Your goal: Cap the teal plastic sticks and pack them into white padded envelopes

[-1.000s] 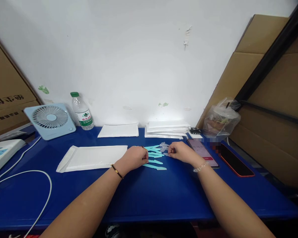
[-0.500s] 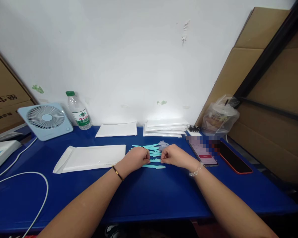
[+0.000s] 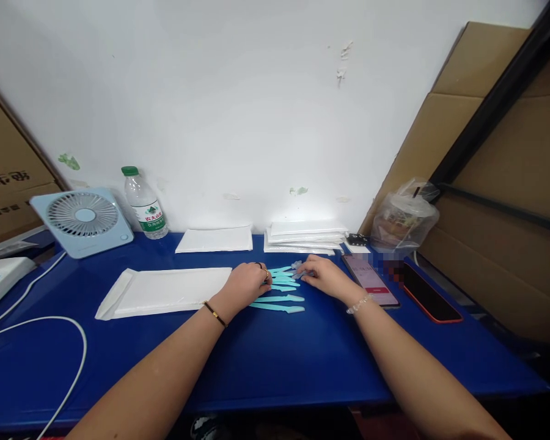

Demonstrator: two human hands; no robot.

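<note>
Several slim turquoise eyebrow razors lie fanned out on the blue table in the middle of the head view. Two of them, including the lowest razor, lie apart from the others, nearer to me. My left hand is closed over the handle end of the pile, fingertips pinched at a razor; its palm hides the handles. At the other end, my right hand has its fingertips bent together on small translucent plastic caps. How many caps it grips cannot be made out.
A flat white packet lies left of my left hand. White packets are stacked by the wall, near another packet. Two phones lie right. A fan, water bottle and bagged cup stand behind.
My right hand has moved up and away from the lower razors to the translucent caps. My left hand has shifted slightly left and up, leaving the two lower razors more exposed.
</note>
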